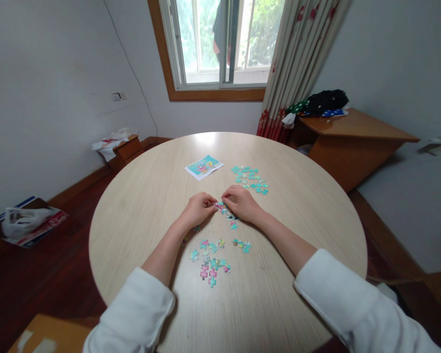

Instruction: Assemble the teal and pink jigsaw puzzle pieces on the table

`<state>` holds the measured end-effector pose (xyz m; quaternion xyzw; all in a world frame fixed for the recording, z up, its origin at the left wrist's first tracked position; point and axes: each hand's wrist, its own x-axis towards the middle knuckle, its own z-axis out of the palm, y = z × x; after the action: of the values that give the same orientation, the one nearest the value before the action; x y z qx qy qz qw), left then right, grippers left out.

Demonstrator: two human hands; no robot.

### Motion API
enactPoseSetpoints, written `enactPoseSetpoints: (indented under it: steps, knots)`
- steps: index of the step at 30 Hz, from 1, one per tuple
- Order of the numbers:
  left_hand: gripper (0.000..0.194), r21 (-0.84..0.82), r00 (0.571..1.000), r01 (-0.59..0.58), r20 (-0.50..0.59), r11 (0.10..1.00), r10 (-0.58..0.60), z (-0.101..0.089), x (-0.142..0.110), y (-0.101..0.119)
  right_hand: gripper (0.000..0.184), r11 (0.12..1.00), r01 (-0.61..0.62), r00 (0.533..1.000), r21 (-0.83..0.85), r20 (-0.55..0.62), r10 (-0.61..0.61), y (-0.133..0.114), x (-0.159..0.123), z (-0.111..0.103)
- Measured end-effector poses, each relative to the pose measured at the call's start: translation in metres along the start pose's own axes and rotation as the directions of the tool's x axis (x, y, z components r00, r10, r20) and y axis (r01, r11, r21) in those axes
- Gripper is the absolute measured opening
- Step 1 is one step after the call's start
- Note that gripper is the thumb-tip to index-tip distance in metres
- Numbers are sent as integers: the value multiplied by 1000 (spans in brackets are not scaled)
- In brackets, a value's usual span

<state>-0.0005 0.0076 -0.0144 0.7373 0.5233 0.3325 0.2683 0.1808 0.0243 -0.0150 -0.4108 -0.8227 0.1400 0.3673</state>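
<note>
My left hand (200,208) and my right hand (241,202) meet over a small joined cluster of jigsaw puzzle pieces (223,208) at the middle of the round table (139,196). Each hand pinches at the cluster's upper edge with thumb and forefinger, the left from one side, the right from the other. My right hand covers part of the cluster. Just below it lies a pink and teal piece (233,225). Loose pieces (213,264) are scattered nearer to me, some half hidden by my left forearm. A short group of pieces (242,245) lies to their right.
Teal puzzle pieces (250,179) spread beyond my right hand. A printed reference picture (204,167) lies flat at the far side. A wooden desk (353,127) with cloths stands at the right, and a window (224,44) faces me.
</note>
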Motion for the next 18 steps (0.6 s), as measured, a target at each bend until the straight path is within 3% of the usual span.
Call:
enactPoseSetpoints:
  steps: [13,18]
  knots:
    - [12,92,999,-13,39,996,9,-2,0,4,10,1000,-19,1000,6,-1,19,-2,0,-2]
    - [14,114,999,-8,41,993,4,-2,-1,6,9,996,-86,995,35,52,84,-6,0,-5]
